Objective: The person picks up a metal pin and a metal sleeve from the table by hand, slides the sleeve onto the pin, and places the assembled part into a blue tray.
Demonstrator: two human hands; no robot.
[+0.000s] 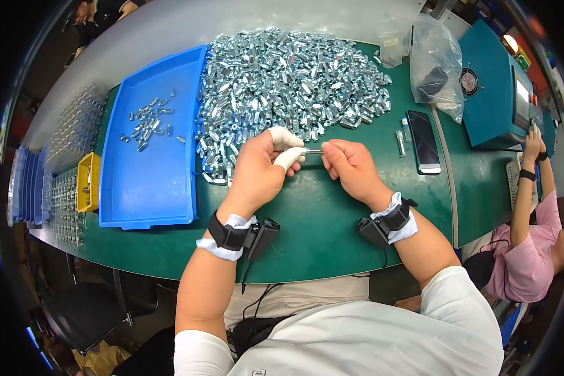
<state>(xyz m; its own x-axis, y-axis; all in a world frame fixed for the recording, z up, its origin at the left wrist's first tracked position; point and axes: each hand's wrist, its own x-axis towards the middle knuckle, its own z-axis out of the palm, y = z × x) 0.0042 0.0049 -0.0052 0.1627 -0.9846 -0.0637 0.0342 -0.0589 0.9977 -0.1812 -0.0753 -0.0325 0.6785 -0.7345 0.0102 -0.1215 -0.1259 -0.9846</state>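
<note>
My left hand (262, 168), with white finger cots on its thumb and a finger, pinches one end of a small silver metal piece (312, 151). The thumb and fingers of my right hand (355, 167) close on the other end, which looks like a thin rod. Most of the piece is hidden by fingertips, so I cannot tell whether it is one part or two joined. Just beyond both hands spreads a large heap of silver hex-shaped metal fittings (294, 81). Left of the heap lies a blue tray (147, 188) with several similar fittings (147, 128) in it.
A small yellow bin (88, 182) and stacked clear racks (75, 135) stand at far left. On the right of the green table (307, 250) lie a phone (424, 143), small tubes (400, 143), a plastic bag (436, 69) and a teal machine (492, 88). A co-worker in pink (526, 263) sits there.
</note>
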